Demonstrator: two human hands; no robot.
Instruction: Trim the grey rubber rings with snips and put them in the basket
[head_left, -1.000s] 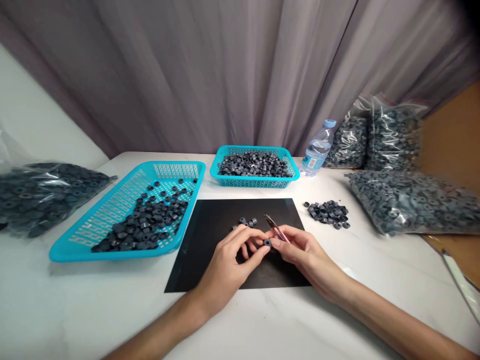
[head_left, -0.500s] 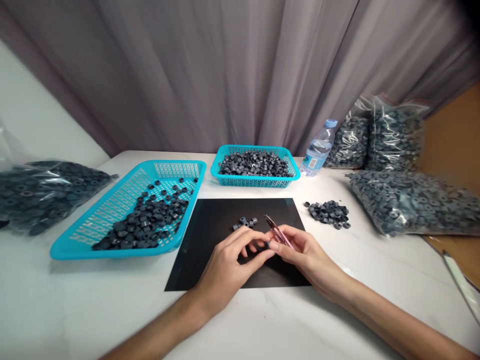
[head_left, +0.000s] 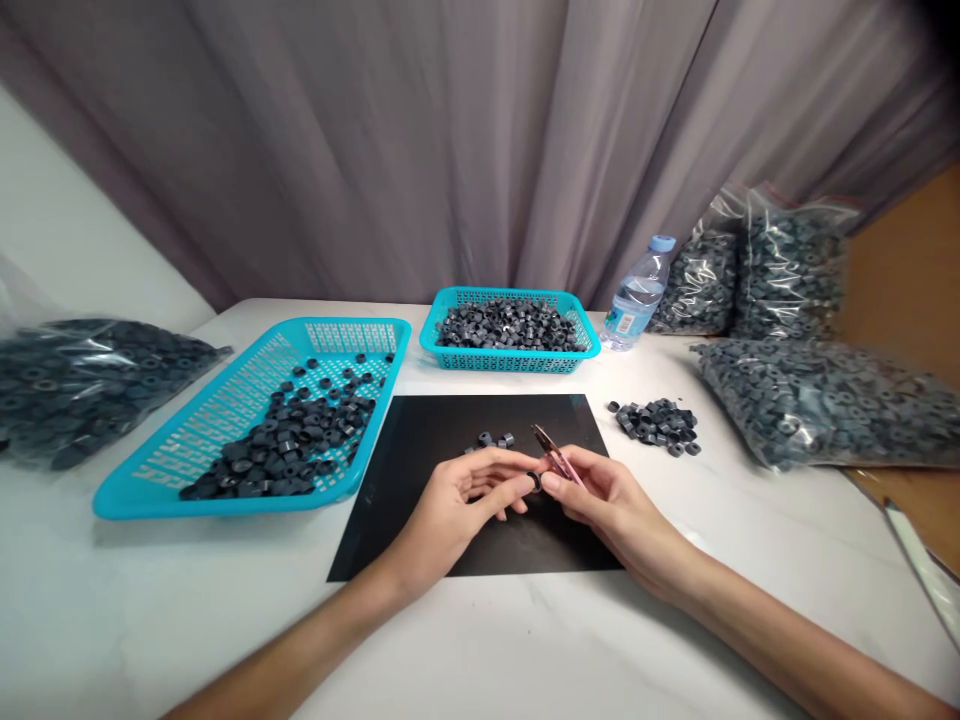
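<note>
Over the black mat (head_left: pixel 420 500), both hands meet at a small dark ring-shaped part (head_left: pixel 535 482). The thumb and fingertips of my left hand (head_left: pixel 469 500) pinch it from the left, its other fingers curled underneath. My right hand (head_left: pixel 611 500) touches the ring's right side with thumb and finger. Tucked in that same hand are small pink-handled scissors (head_left: pixel 556 455), their dark metal tips pointing up and left, slightly apart. Just beyond my left hand, several more dark parts (head_left: pixel 496 440) lie on the mat, partly hidden by the fingers.
Blue baskets of dark parts stand at left (head_left: pixel 112 505) and back (head_left: pixel 510 364). Right of the mat is a loose pile (head_left: pixel 656 425). A water bottle (head_left: pixel 636 300) and filled plastic bags (head_left: pixel 817 405) stand behind and right; another bag (head_left: pixel 97 390) lies far left.
My left hand has shifted slightly left and its fingers have straightened, so the ring between the hands shows more clearly. The scissors remain in my right hand, almost unmoved.
</note>
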